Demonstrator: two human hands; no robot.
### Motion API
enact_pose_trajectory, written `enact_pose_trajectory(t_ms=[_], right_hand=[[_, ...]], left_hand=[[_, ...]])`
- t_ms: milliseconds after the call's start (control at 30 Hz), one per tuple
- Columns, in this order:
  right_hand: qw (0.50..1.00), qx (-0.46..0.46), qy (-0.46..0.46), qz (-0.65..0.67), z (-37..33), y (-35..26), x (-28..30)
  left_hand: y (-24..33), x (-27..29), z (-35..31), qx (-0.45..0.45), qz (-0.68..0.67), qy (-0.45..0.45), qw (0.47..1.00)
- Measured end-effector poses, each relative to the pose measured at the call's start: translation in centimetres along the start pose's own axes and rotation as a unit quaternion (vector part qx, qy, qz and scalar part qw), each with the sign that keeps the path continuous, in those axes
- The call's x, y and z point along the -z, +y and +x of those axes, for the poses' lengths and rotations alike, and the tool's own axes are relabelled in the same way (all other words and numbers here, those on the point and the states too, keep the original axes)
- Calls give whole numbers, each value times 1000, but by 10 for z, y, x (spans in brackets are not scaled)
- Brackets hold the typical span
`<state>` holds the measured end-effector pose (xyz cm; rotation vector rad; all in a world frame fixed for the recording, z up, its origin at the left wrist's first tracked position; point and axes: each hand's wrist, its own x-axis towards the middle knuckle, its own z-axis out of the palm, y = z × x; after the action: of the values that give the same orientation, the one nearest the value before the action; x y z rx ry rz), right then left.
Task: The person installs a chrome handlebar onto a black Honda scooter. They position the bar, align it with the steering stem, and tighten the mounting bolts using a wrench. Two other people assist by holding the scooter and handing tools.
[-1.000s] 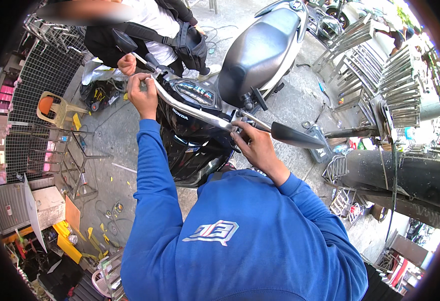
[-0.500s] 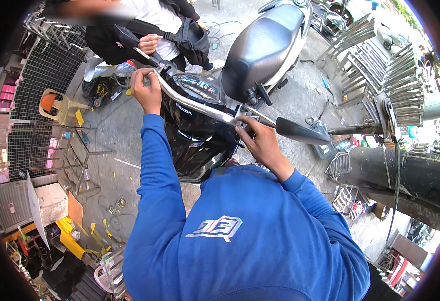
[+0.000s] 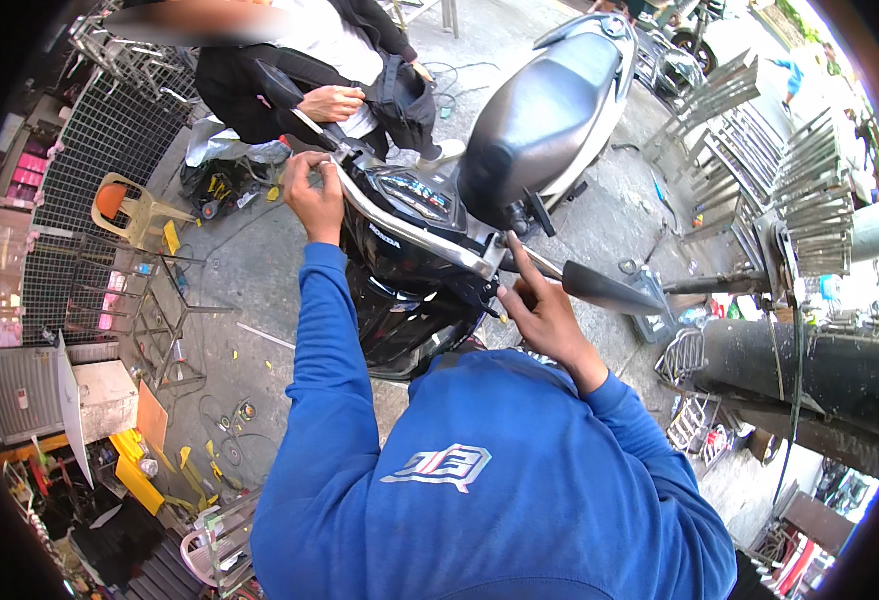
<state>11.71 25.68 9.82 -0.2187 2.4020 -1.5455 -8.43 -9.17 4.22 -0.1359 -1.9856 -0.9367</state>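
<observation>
Left hand (image 3: 314, 203) pinching silver bar (image 3: 402, 223), right hand (image 3: 547, 313) spread near its end, floor (image 3: 264, 262) alongside

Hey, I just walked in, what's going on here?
Someone in a blue top has both hands at a curved silver bar across the front of a dark motorbike. The left hand is at one end, fingers curled; the right hand is by the other, thumb and index finger apart. Whether the bar is fastened, I can't tell. Another person stands across from them.
</observation>
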Motion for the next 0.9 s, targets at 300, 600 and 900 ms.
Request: enact_pose_trajectory(t_ms=[300, 600, 900], right_hand=[[994, 68, -65, -63, 8, 2, 1], [995, 44, -83, -15, 6, 3, 2], [999, 29, -24, 15, 4, 4, -1]], left_hand=[[2, 0, 1, -6, 2, 12, 1000], [0, 1, -1, 4, -6, 3, 1000], [0, 0, 0, 10, -12, 5, 1000]])
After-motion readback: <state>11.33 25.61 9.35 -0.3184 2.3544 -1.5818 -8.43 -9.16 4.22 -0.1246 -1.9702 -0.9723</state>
